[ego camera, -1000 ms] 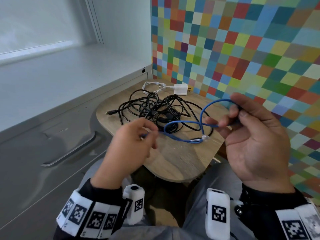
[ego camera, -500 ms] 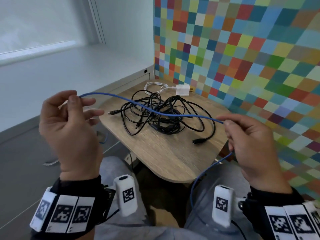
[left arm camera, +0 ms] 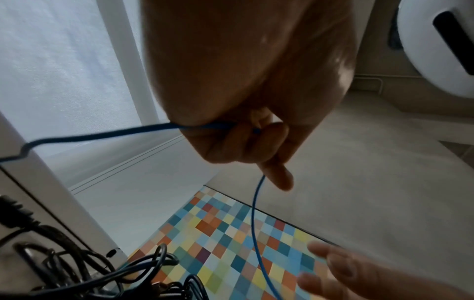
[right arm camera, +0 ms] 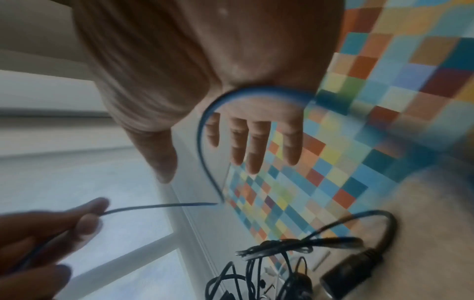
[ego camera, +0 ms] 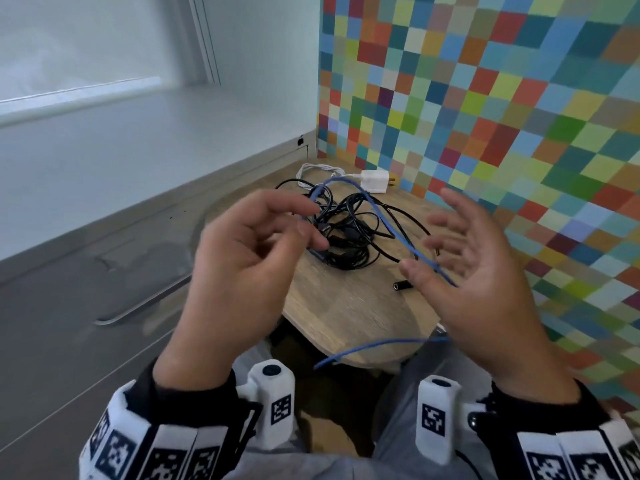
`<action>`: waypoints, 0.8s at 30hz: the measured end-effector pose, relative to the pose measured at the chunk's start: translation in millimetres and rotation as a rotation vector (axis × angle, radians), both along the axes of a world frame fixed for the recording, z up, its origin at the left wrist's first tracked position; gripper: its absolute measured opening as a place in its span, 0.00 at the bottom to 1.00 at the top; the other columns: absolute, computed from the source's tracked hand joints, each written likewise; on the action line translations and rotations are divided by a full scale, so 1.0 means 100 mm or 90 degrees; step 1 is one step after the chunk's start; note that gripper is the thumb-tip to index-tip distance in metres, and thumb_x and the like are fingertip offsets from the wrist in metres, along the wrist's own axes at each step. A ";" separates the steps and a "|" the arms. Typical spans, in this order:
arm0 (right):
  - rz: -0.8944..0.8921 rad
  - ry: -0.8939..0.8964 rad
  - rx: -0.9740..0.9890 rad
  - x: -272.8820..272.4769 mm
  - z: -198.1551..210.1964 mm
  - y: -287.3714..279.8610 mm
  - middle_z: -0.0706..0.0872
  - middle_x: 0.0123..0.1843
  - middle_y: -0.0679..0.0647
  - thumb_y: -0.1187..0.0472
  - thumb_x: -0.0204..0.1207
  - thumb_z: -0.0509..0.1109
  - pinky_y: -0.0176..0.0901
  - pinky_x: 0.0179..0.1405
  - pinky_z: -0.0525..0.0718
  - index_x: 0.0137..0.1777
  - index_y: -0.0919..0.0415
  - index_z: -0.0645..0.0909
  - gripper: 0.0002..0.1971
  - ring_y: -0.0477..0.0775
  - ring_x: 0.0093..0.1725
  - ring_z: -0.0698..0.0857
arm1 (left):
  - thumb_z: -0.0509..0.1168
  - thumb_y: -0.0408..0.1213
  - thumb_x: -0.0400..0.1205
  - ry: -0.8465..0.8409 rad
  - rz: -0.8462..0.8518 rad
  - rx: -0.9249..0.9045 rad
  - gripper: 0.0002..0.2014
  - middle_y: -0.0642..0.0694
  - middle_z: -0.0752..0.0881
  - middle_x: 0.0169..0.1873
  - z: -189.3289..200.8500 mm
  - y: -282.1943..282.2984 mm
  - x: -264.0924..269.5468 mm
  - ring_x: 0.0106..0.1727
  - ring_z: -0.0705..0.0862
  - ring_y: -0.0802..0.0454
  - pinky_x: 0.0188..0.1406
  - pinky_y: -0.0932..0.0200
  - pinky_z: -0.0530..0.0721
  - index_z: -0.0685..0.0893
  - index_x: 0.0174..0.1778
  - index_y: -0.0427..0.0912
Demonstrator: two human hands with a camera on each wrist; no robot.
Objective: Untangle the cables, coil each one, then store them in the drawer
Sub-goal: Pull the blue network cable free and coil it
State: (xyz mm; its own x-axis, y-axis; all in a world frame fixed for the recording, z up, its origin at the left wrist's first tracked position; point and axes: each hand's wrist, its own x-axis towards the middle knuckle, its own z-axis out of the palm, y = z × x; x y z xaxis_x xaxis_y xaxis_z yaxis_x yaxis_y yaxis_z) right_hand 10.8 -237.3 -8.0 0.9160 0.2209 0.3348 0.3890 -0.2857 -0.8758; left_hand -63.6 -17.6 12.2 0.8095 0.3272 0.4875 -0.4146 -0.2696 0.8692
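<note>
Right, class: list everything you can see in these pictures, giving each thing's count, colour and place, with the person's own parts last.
Blue cable: one, blue, strung between both hands.
Black cables: tangled heap, count unclear, black, on the table.
Charger: one, white, with white cord, far table edge.
Table: one, wood.
Drawer: one, grey, left, closed.
Wall: multicoloured squares, right.
Left hand: pinches the blue cable.
Right hand: fingers spread, cable across palm.

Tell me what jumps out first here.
The blue cable arcs in mid-air between both hands above the small wooden table: the left hand pinches it, and it drapes over the open right hand. Behind it, black cables lie tangled beside a white charger.
</note>
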 end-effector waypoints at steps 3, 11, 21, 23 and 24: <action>-0.001 -0.109 -0.118 -0.09 0.06 0.11 0.73 0.80 0.34 0.49 0.75 0.79 0.37 0.75 0.71 0.84 0.31 0.66 0.40 0.36 0.79 0.72 | 0.68 0.29 0.86 0.102 -0.051 0.139 0.11 0.53 0.93 0.35 -0.03 -0.05 -0.01 0.20 0.73 0.51 0.23 0.60 0.73 0.86 0.51 0.53; 0.091 -0.125 -0.112 -0.12 -0.06 0.27 0.92 0.59 0.38 0.54 0.86 0.73 0.36 0.61 0.84 0.56 0.49 0.93 0.07 0.38 0.63 0.87 | 0.73 0.48 0.81 0.158 -0.100 0.243 0.08 0.56 0.86 0.26 -0.01 -0.07 -0.06 0.23 0.77 0.52 0.29 0.55 0.79 0.78 0.48 0.59; -0.166 -0.104 -0.110 0.05 0.02 -0.25 0.88 0.64 0.37 0.68 0.85 0.69 0.52 0.59 0.90 0.73 0.47 0.85 0.21 0.55 0.56 0.89 | 0.72 0.39 0.68 0.167 0.053 0.058 0.07 0.48 0.67 0.23 -0.08 0.34 -0.02 0.27 0.64 0.55 0.24 0.65 0.62 0.81 0.29 0.42; -0.088 -0.107 -0.135 -0.05 0.04 -0.13 0.83 0.72 0.35 0.73 0.80 0.68 0.51 0.70 0.86 0.78 0.44 0.80 0.31 0.40 0.66 0.86 | 0.66 0.34 0.69 0.180 0.033 0.056 0.02 0.44 0.68 0.24 -0.04 0.22 -0.01 0.27 0.64 0.54 0.23 0.66 0.62 0.83 0.31 0.41; -0.038 -0.101 -0.126 -0.10 0.06 -0.05 0.81 0.73 0.31 0.74 0.79 0.67 0.48 0.70 0.85 0.79 0.41 0.78 0.34 0.34 0.64 0.84 | 0.65 0.34 0.70 0.185 0.022 0.060 0.03 0.40 0.69 0.25 -0.03 0.16 0.00 0.27 0.65 0.53 0.23 0.66 0.63 0.84 0.32 0.41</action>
